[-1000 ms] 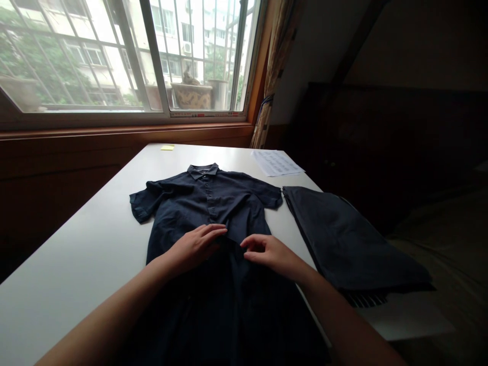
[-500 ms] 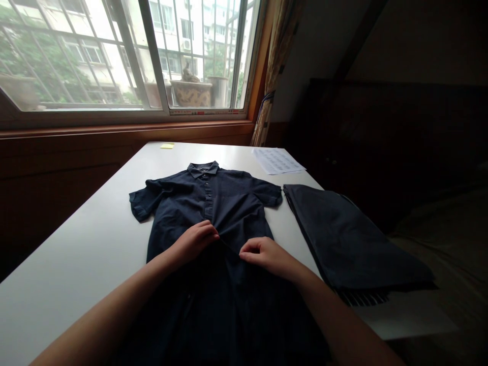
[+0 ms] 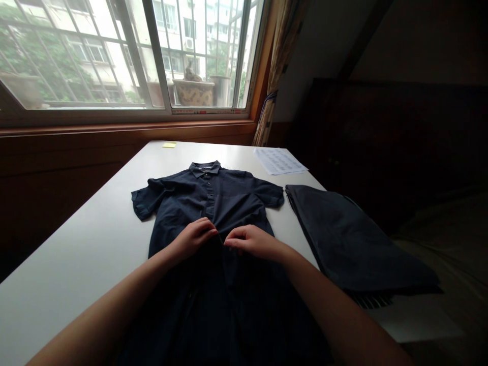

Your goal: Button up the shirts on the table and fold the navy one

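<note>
A dark navy short-sleeved shirt (image 3: 244, 198) lies front up, its collar toward the window and its upper buttons fastened. Below the buttoned part, my left hand (image 3: 196, 236) is closed in a pinch on the shirt's front edge. My right hand (image 3: 253, 241) pinches the same edge just to the right, its fingertips a small gap from the left ones. A short thin line of cloth edge spans that gap. What lies right under the fingertips is too dark to make out, and the shirt's lower part is in deep shadow.
The shirt rests on a white table (image 3: 95, 229). Folded dark cloth with a fringed end (image 3: 351, 239) lies to the right. Printed sheets (image 3: 280, 161) and a yellow sticky note (image 3: 169, 145) sit near the far edge, below a barred window (image 3: 163, 61) and a tied curtain (image 3: 270, 96).
My right hand has moved left and slightly up, closing most of the gap to my left hand. The left hand has stayed nearly in place, still pinching.
</note>
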Available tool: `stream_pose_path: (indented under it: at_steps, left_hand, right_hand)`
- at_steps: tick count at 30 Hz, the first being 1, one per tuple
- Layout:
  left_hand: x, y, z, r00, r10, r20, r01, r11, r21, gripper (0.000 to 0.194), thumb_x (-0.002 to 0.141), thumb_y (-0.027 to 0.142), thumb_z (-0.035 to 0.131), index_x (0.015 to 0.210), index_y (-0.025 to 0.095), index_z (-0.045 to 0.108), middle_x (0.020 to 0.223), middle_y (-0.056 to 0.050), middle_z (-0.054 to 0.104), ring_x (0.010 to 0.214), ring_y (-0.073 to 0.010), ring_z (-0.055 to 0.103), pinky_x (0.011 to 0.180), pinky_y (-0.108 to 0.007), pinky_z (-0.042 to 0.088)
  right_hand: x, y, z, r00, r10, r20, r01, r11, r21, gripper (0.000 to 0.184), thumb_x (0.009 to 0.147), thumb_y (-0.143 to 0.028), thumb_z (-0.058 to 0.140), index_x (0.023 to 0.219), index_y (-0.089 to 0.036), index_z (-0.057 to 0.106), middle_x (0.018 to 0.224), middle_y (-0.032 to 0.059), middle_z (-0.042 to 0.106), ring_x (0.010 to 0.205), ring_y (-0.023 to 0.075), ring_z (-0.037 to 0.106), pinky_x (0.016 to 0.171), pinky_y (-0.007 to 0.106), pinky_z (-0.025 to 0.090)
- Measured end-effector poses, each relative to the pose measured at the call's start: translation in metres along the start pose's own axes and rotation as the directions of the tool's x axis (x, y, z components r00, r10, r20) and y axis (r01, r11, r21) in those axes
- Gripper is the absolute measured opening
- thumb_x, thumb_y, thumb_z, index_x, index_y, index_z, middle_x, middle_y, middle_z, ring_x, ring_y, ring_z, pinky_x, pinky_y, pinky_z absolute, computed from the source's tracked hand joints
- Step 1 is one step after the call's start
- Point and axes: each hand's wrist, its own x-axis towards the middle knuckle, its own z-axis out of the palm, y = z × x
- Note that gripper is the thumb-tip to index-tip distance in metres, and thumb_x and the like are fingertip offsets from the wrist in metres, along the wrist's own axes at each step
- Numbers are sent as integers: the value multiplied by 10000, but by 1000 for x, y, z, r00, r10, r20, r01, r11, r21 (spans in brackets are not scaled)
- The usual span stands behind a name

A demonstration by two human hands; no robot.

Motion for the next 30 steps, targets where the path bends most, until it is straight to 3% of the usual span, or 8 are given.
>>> stream_pose_path:
  at_steps: [2,9,21,26,30]
  left_hand:
    - [0,0,-1,1000,-9,2,9,1000,-9,281,976,385,528,866,159,655,839,-24,599,796,-156,576,751,-265,464]
    - [-1,-1,0,1000,-5,-1,5,1000,-4,298,972,411,528,872,164,662,846,-28,610,795,-159,573,750,-275,468]
    - [-2,0,1,1000,6,-16,-5,1000,27,250,970,375,548,921,168,679,872,-29,586,801,-150,578,758,-267,490]
    - [-9,-1,4,981,145,-129,-124,980,156,203,939,347,614,1095,244,691,1101,-58,530,826,-133,569,771,-284,533]
    - [-13,7,3,959,279,-40,-255,921,295,191,950,317,607,1103,277,713,1084,-66,561,963,-185,561,875,-336,516]
  right_hand:
    - [3,6,1,999,33,23,-34,998,45,325,891,-447,607,950,-156,738,782,11,694,613,130,601,602,229,447]
    - [1,11,8,997,51,-64,-47,997,61,414,878,-553,605,909,-158,726,700,-2,645,617,134,606,602,226,431]
    - [-2,17,5,999,22,-34,-19,995,100,284,874,-413,621,931,-157,732,763,1,658,686,135,572,644,228,424]
    - [-1,20,7,995,80,-51,-68,976,206,298,843,-423,650,921,-146,723,734,-3,641,646,124,556,627,230,418]
    - [-1,22,9,995,85,-50,-67,958,279,306,811,-419,687,937,-143,728,763,0,655,653,119,556,644,233,422]
